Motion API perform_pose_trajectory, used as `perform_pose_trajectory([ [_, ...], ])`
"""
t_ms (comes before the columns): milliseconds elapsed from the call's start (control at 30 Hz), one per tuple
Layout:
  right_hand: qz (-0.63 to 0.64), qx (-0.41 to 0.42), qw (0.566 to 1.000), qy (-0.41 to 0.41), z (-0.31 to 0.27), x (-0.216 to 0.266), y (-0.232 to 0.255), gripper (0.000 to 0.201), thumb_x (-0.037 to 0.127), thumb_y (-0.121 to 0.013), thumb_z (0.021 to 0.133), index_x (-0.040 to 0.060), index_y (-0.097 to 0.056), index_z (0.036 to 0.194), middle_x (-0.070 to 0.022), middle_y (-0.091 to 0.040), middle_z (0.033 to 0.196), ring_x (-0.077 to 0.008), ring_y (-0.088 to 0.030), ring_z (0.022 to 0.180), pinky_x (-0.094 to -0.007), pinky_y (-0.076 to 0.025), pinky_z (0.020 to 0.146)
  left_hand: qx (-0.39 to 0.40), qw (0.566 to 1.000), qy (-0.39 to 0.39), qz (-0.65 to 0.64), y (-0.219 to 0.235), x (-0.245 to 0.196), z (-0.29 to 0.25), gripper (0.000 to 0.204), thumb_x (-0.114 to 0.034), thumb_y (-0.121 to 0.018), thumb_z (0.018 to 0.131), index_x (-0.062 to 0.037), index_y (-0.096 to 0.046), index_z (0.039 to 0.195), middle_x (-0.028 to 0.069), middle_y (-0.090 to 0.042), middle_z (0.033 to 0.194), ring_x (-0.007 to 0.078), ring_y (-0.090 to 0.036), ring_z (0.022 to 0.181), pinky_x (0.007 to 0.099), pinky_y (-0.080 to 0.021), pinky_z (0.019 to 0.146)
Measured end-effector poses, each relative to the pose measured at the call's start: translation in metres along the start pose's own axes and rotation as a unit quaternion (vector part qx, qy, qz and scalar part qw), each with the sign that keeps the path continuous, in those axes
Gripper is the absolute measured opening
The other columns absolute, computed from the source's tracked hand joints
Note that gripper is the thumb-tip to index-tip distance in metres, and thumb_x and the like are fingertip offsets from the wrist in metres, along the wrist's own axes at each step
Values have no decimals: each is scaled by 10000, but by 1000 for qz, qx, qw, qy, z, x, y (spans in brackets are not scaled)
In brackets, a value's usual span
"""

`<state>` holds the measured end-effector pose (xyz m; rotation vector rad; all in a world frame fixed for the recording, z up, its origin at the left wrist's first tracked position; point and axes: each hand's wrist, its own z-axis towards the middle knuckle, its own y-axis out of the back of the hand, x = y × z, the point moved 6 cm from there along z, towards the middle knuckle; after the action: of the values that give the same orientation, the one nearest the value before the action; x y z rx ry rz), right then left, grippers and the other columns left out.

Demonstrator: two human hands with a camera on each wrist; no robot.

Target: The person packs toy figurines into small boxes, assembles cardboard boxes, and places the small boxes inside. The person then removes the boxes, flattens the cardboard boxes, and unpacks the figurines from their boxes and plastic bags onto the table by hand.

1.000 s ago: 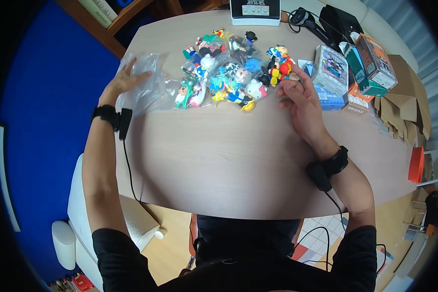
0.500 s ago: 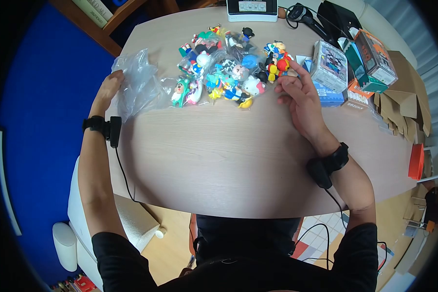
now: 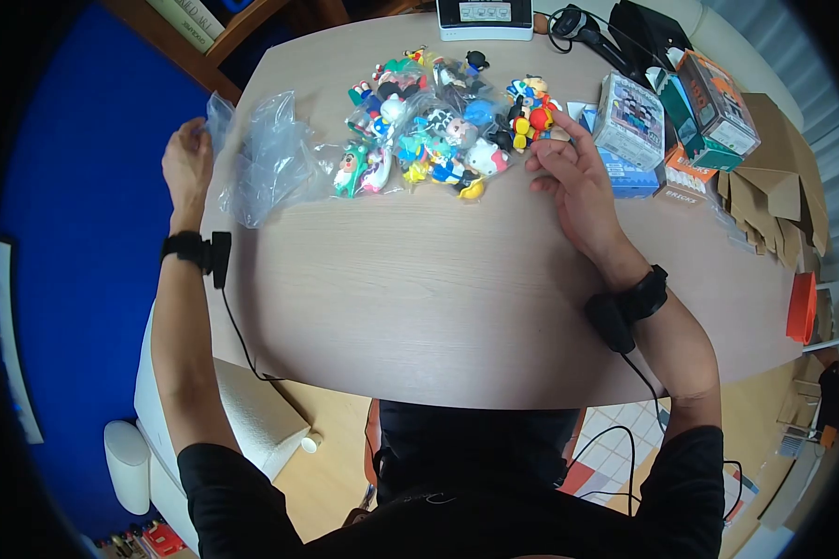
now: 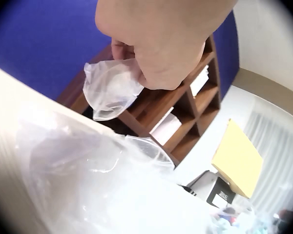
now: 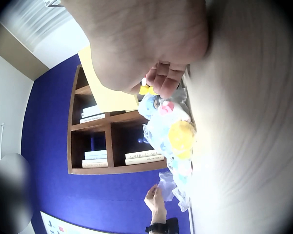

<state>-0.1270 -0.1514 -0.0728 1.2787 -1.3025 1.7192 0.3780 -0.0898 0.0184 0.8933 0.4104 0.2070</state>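
Note:
My left hand (image 3: pixel 188 170) pinches a small clear plastic bag (image 4: pixel 107 95) at the left edge of the table. More clear plastic bags (image 3: pixel 272 163) lie flat just to the right of it. A heap of small toy figures in clear bags (image 3: pixel 438 140) spreads over the middle of the table. Beside its right end is my right hand (image 3: pixel 583 191), fingers loosely bent and nothing in them. Its fingertips overlap a few unbagged figures (image 3: pixel 536 121) in the head view.
Toy boxes (image 3: pixel 632 126) are stacked at the right, beside folded brown cardboard (image 3: pixel 774 186). A barcode scanner (image 3: pixel 587 37) and a white device (image 3: pixel 485 23) stand at the back. An orange container (image 3: pixel 801 307) is past the right edge.
My left hand was spread over the empty plastic bags; it has moved left to the table's edge and drawn one bag away from the others. The right hand has stayed put.

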Motion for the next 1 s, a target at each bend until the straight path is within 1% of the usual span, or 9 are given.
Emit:
perform_pose_trajectory([
  [133,12,10,1000,5,1,-3,2,593,97,-578,931,52,-302,1454,-74,-603,1048,-135,-588,938,-264,-483,728,16,992,-119,35,36,-57,-42,389,-146,-650,865,-70,-615,1245,171,-672,1036,259,-631,878,378,-514,786],
  [200,7,9,1000,6,2,-3,2,593,97,-580,930,56,-304,1453,-73,-604,1047,-135,-587,939,-265,-484,727,171,984,-43,-35,22,-68,-75,510,-282,-661,883,-53,-547,1324,205,-622,1149,296,-617,1010,394,-508,863],
  [400,-5,6,1000,6,0,-2,2,588,99,-585,925,60,-316,1446,-74,-605,1048,-139,-586,947,-270,-486,730,298,952,-63,23,-17,-59,-115,801,-516,-585,897,-10,-328,1462,260,-370,1451,376,-375,1363,432,-369,1085],
  [700,-16,4,1000,2,1,-2,2,577,106,-585,924,61,-325,1438,-77,-599,1063,-142,-585,960,-278,-487,741,401,903,-40,-150,-2,-40,-103,556,-253,-507,958,2,-385,1437,205,-546,1330,279,-499,1256,333,-342,1073],
  [733,-20,1,1000,2,0,-1,2,576,108,-585,925,62,-326,1437,-77,-599,1062,-142,-586,960,-279,-487,742,401,903,-41,-149,4,-45,-103,556,-253,-507,958,2,-385,1437,205,-546,1330,279,-499,1256,333,-342,1073],
  [800,-18,2,1000,0,1,-1,1,597,92,-577,915,63,-311,1448,-101,-598,1079,-156,-584,961,-282,-492,753,323,925,124,-157,18,-37,-101,453,-179,-474,948,18,-495,1355,163,-625,1212,224,-560,1127,323,-391,999],
  [867,-18,1,1000,-2,1,0,2,619,76,-570,904,64,-297,1459,-126,-597,1096,-170,-583,962,-284,-497,764,203,949,127,-203,6,9,-78,391,-171,-461,957,24,-562,1281,127,-652,1147,194,-574,1058,313,-412,960],
  [933,-18,9,1000,-3,0,0,1,618,78,-573,903,66,-298,1457,-126,-599,1091,-165,-584,959,-284,-496,762,143,967,147,-150,24,-4,-62,377,-177,-449,982,24,-554,1284,134,-650,1179,201,-583,1086,310,-412,970],
  [1000,-14,7,1000,-3,2,-3,3,615,77,-574,904,69,-302,1456,-120,-598,1087,-162,-584,957,-285,-495,760,119,968,7,-221,10,-7,-50,380,-180,-444,987,-3,-547,1307,178,-552,1340,248,-504,1258,336,-359,1060],
])
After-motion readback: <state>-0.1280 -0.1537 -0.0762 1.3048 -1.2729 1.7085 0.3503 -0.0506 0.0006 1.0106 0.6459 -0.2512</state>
